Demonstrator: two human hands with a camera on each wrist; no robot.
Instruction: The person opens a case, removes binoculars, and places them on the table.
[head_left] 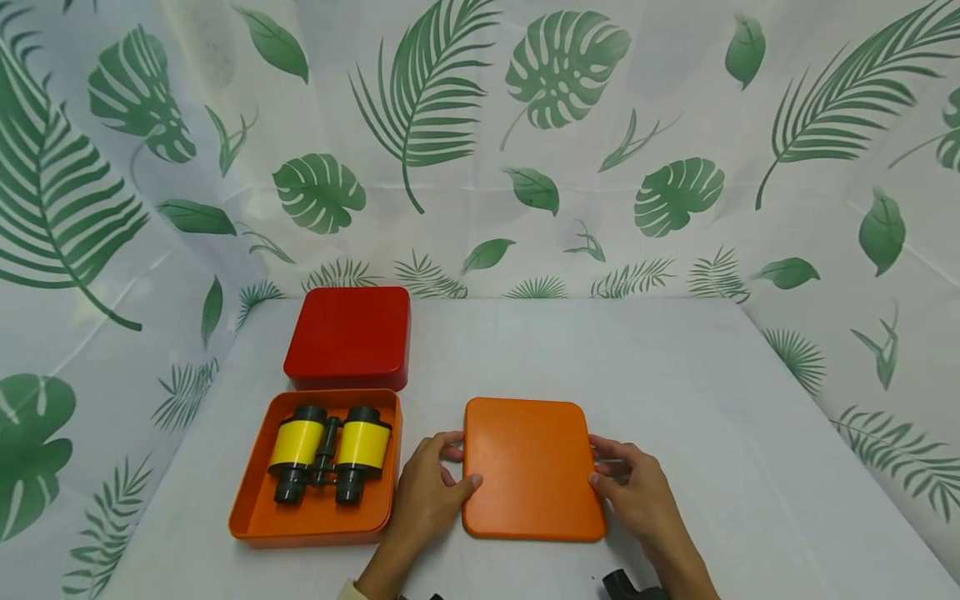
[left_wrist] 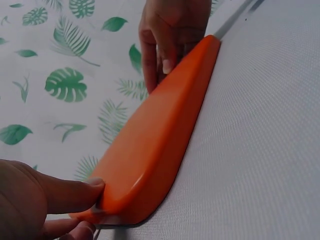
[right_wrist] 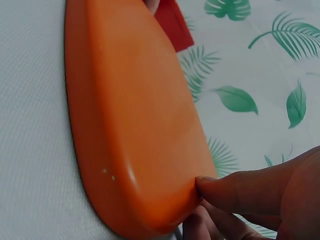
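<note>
An orange lid, smooth side up with rounded corners, lies at the front middle of the white table. My left hand grips its left edge, thumb on top and fingers along the side. Opposite, my right hand holds the right edge the same way. Both wrist views show the lid's rim low against the cloth. Left of my left hand stands an open orange box. Inside it lies a pair of yellow and black binoculars.
Directly behind the orange box sits a red box or lid, its smooth face up. A leaf-patterned curtain closes off the back and sides of the table. A small black object shows by my right wrist.
</note>
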